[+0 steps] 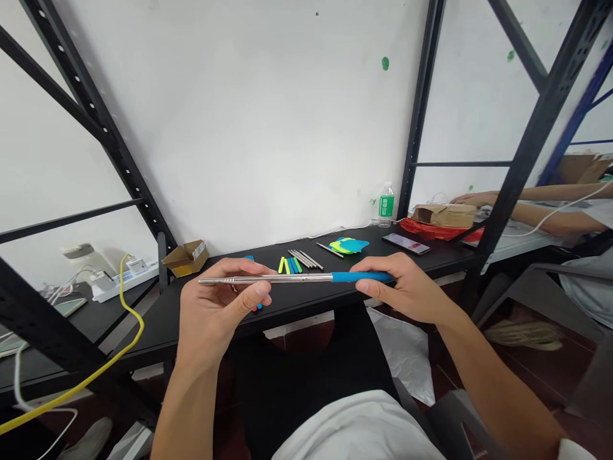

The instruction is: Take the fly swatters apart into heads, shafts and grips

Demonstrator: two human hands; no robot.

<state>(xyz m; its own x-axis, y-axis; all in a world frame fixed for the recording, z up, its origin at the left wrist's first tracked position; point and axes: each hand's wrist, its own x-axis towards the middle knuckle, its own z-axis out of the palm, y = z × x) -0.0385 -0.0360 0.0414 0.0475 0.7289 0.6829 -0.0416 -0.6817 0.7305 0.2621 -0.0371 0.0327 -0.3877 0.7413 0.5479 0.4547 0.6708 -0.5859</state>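
Note:
A stainless steel straw lies level across my view, and its far end is covered by a blue silicone sleeve. My left hand pinches the bare metal end between thumb and fingers. My right hand grips the blue sleeve. Behind the straw on the black shelf, several thin metal rods lie beside several short yellow, green and blue sticks. A single dark rod lies further right, next to flat blue and yellow-green pieces. My left hand partly hides some small blue and red pieces.
A smartphone, a water bottle and a small cardboard box stand on the shelf among black steel rack uprights. A brown package sits on red plastic. A co-worker's arms rest at right. A yellow cable hangs at left.

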